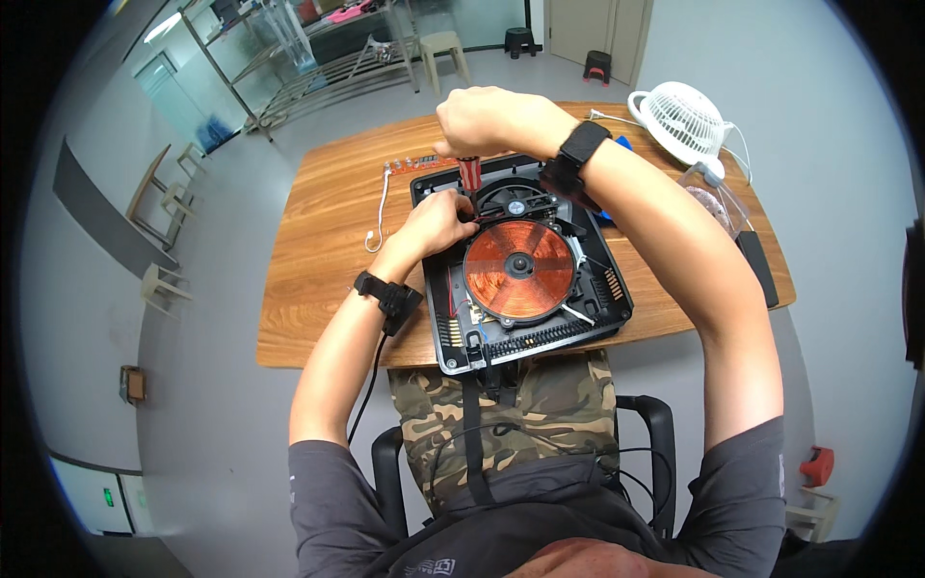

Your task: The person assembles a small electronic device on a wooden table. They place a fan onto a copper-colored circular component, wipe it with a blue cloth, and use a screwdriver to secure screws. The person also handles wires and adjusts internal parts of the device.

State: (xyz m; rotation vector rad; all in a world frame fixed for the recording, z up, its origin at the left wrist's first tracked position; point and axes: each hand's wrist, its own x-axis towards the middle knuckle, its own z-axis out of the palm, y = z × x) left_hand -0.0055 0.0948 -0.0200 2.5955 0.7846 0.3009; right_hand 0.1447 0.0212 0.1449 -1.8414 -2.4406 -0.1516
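An opened induction cooker (536,341) lies on the table in front of me, its black shell showing a round copper coil (501,282) and a black cooling fan (511,196) behind it. My right hand (487,118) is closed over the top of a screwdriver (469,173) with a red and white handle, held upright with its shaft pointing down into the shell. Beside the shaft, left of the fan and coil, my left hand (438,225) has its fingers pinched together. Whatever lies between those fingertips is hidden, and the screwdriver's tip cannot be made out.
A narrow circuit board (412,163) with a white cable (379,214) lies behind the shell on the wooden table (318,250). To the right are a white fan (682,120) with a cord, a clear container (715,197) and a black slab (757,268). Metal shelving (328,82) stands farther back.
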